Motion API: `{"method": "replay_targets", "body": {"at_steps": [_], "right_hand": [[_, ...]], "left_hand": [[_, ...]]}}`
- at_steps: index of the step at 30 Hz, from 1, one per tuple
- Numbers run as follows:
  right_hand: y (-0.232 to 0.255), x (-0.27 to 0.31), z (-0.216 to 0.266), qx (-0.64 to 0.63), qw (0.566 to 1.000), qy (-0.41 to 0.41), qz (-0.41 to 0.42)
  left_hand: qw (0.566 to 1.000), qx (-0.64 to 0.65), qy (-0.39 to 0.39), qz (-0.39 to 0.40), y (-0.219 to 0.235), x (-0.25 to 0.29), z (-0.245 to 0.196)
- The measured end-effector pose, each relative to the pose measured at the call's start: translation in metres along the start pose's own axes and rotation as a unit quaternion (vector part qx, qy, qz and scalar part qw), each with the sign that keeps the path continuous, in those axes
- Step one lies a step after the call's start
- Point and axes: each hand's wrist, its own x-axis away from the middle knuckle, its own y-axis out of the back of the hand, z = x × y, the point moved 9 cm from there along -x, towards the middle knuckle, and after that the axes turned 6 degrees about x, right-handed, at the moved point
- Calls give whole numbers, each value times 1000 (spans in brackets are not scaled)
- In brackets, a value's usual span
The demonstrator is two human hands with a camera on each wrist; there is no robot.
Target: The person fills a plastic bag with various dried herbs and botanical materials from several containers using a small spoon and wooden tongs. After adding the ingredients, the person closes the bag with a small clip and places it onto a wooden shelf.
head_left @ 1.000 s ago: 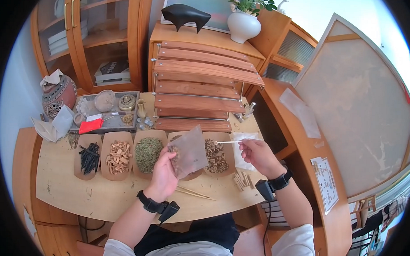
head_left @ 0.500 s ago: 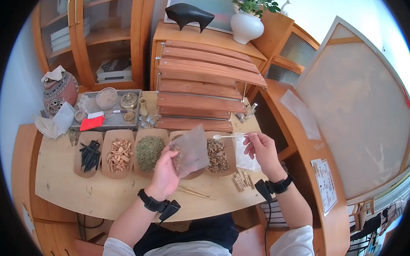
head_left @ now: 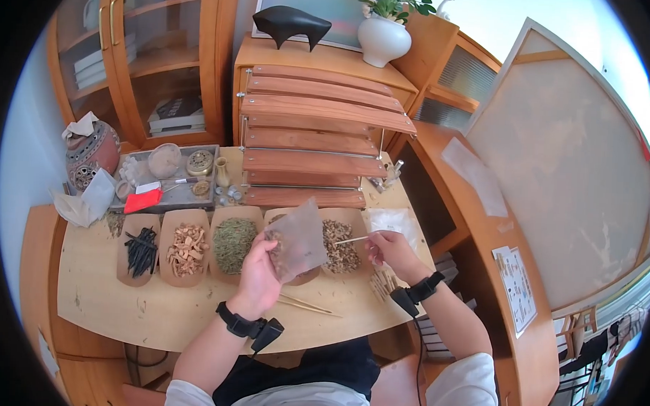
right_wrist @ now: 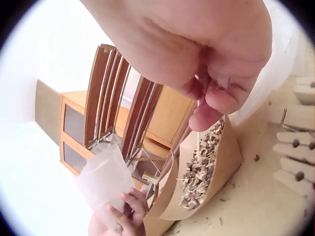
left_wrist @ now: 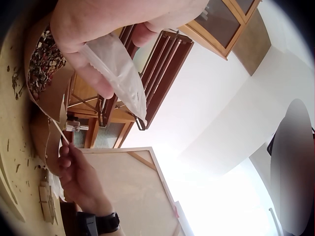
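My left hand [head_left: 259, 276] holds a translucent pouch [head_left: 304, 238] upright, thumb on its near face; brownish pieces show in its lower part. It hangs over a paper tray with darker herbs, largely hidden behind hand and pouch. My right hand [head_left: 395, 254] pinches a thin white spoon [head_left: 352, 240] by its handle. The spoon's far end reaches down into the chopped dried herbs [right_wrist: 199, 169] in the rightmost paper tray [head_left: 358, 224], and its bowl is hidden among them. In the left wrist view, red and dark shreds [left_wrist: 44, 64] fill the tray below my left hand.
Trays of black strips [head_left: 142, 250], pale wood chips [head_left: 187, 250] and green herbs [head_left: 234, 244] stand to the left. Wooden clothespins [head_left: 381, 282] and a white bag [head_left: 402, 221] lie by my right hand. Thin sticks [head_left: 307, 305] lie in front; a slatted wooden rack [head_left: 305, 163] stands behind.
My right hand first lifted the spoon slightly above the rightmost tray, then lowered it leftward into the herbs. My left hand keeps the pouch in nearly the same place.
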Motion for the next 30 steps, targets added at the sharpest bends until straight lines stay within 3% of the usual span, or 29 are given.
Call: {"method": "replay_targets", "body": {"at_steps": [10,17,25,28,30], "right_hand": [[1,0,-7,-161,986,-37,28],[15,16,30,-158,987,2,24],[-13,45,82,-133,990,23,44],[-22,58,103,-38,994,104,20],[-16,60,106,-46,989,137,-5]], "left_hand": [[1000,4,-1,0,0,-1,-1],[1000,-17,3,0,0,1,0],[1000,-15,6,3,1,-1,3],[1000,11,4,8,-1,-1,1],[1000,-3,0,6,1,-1,0]]}}
